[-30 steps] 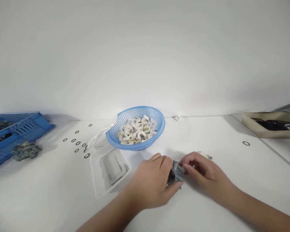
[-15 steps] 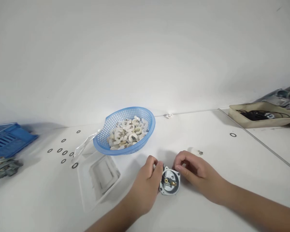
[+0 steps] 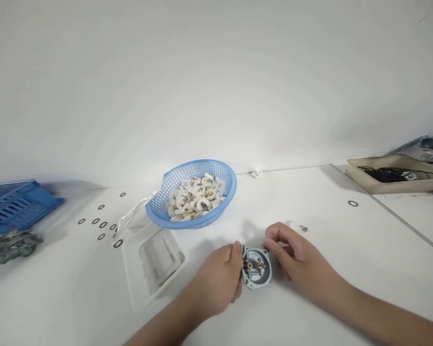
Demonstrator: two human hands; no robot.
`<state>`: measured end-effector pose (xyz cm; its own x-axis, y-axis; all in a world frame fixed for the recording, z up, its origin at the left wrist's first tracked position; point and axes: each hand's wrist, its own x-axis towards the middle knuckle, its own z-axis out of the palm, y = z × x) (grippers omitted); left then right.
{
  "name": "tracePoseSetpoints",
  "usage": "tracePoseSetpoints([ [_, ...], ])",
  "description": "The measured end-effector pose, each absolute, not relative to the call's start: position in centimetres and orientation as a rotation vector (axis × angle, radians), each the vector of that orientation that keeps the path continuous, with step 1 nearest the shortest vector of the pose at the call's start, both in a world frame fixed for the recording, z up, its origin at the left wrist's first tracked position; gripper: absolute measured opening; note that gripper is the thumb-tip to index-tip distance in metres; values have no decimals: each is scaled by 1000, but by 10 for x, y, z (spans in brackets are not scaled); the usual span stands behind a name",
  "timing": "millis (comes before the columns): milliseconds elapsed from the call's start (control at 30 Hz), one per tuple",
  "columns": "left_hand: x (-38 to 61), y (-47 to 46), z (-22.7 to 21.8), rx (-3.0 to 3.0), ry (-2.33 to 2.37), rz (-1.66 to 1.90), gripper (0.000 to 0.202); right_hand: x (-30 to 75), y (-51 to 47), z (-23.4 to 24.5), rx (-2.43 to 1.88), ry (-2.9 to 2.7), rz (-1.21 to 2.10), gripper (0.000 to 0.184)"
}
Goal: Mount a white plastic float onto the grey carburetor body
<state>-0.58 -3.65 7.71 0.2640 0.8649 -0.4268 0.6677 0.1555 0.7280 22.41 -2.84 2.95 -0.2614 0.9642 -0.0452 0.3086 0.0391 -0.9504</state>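
Observation:
My left hand (image 3: pixel 220 276) is closed round the left side of a grey metal carburetor body (image 3: pixel 257 284). Its round open chamber faces up and shows brass jets inside. Just off the upper right rim, my right hand (image 3: pixel 292 252) is pinched, thumb against forefinger. A tiny dark tip shows at those fingertips, too small to name. Beyond the right hand, a white plastic float (image 3: pixel 295 226) with a small metal clip lies on the table. A blue mesh basket (image 3: pixel 155 218) full of similar white floats stands behind the hands.
A white plastic tray (image 3: pixel 130 283) sits left of the hands, with clear plastic (image 3: pixel 133 211) behind it. Several black rubber rings (image 3: pixel 118 243) lie farther left, near a blue crate (image 3: pixel 39 204) and another carburetor (image 3: pixel 16 245). At right, a beige tray (image 3: pixel 368 180) holds black parts.
The carburetor body has turned slightly in my left hand, whose fingers have shifted round it. My right fingertips have drawn together in a pinch near its rim. The view has shifted a little.

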Motion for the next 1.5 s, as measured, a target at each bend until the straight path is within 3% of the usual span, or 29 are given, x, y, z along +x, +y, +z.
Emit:
tracePoseSetpoints([
  [200, -9, -34, 74, 1500, 1377, 227, 56, 219, -33, 32, -1168, -1673, 1317, 47],
  [333, -8, -31, 78, 1568, 1465, 344, 44, 224, -30, 33, -1086, -1580, 1589, 51],
  [567, -10, -17, 69, 1641, 1447, 575, 43, 238, -31, 31, -998, -1681, 1774, 45],
  [800, 2, -34, 67, 1642, 1408, 652, 41, 255, -16, 39, -1007, -2011, 1395, 34],
  [967, 9, -50, 61, 1632, 1390, 685, 46, 289, -18, 43, -1130, -1933, 1085, 34],
  [1167, 5, -50, 54, 1835, 1147, 863, 32, 336, -9, 23, -1317, -1934, 556, 27],
  [1400, 2, -49, 42, 2040, 957, 907, 10, 328, 20, 9, -1307, -2019, 512, 30],
  [1500, 1, -48, 37, 2148, 934, 994, 18, 312, 18, 11, -1244, -2106, 491, 23],
])
